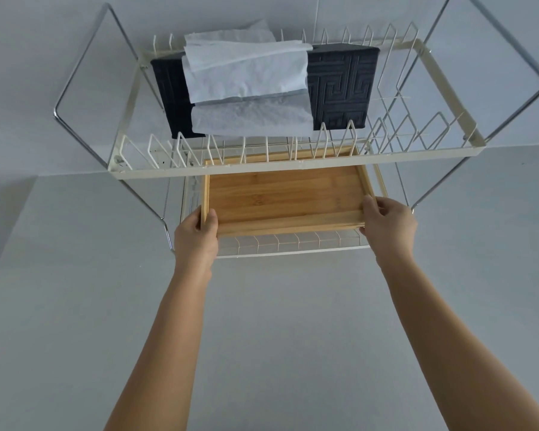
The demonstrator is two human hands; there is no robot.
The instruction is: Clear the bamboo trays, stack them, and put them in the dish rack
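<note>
Both hands [196,233] [386,227] gripping bamboo trays [283,194], lower dish rack [293,248] shelf, upper tier overhead

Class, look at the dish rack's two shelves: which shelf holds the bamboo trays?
The lower shelf: the bamboo trays lie flat there, gripped by the left hand and right hand. The upper shelf carries a dark mat and paper towels.

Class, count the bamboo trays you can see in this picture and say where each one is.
1 clearly: the bamboo tray on the dish rack lower shelf, gripped by the left hand and right hand. Others may be stacked underneath, hidden.
</note>
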